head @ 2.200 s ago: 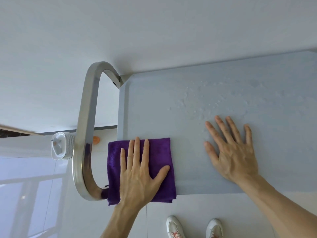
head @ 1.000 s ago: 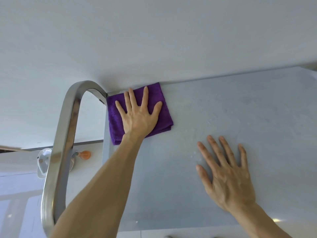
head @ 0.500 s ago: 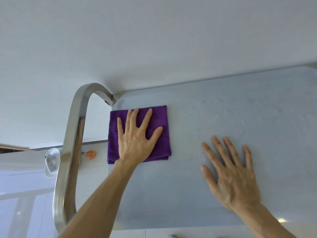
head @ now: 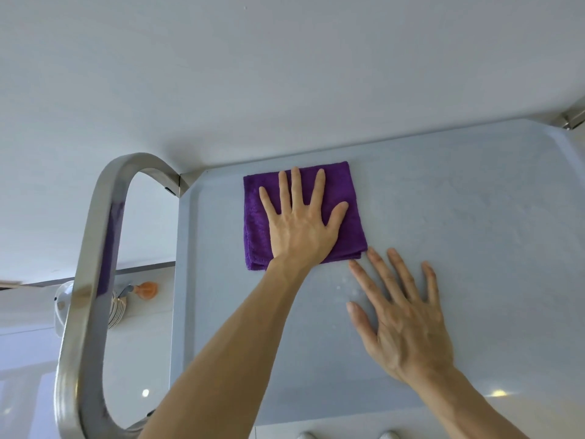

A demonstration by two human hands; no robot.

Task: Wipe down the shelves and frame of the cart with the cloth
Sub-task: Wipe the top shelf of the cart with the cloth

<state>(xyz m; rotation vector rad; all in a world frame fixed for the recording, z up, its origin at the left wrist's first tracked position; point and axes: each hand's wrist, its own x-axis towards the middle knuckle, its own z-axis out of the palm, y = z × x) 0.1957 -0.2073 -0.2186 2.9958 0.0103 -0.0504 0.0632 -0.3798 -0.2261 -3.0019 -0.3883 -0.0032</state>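
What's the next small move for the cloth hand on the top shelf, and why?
Probably slide the left hand, flat on the purple cloth, rightward along the far edge of the shelf. The cloth lies near the far left corner and the stretch to its right looks uncovered. The right hand rests flat just near of the cloth's near right corner, so keep the pass along the far edge or lift that hand.

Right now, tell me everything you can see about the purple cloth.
The purple cloth is a plush, towel-like fabric folded into a rough square, with layered edges showing along its near side. It lies flat on the pale grey cart shelf, near the far edge and a little in from the far left corner. The left hand presses on it with spread, straight fingers, covering its middle. The right hand rests flat on the shelf beside it, its fingertips close to the near right corner; contact is unclear.
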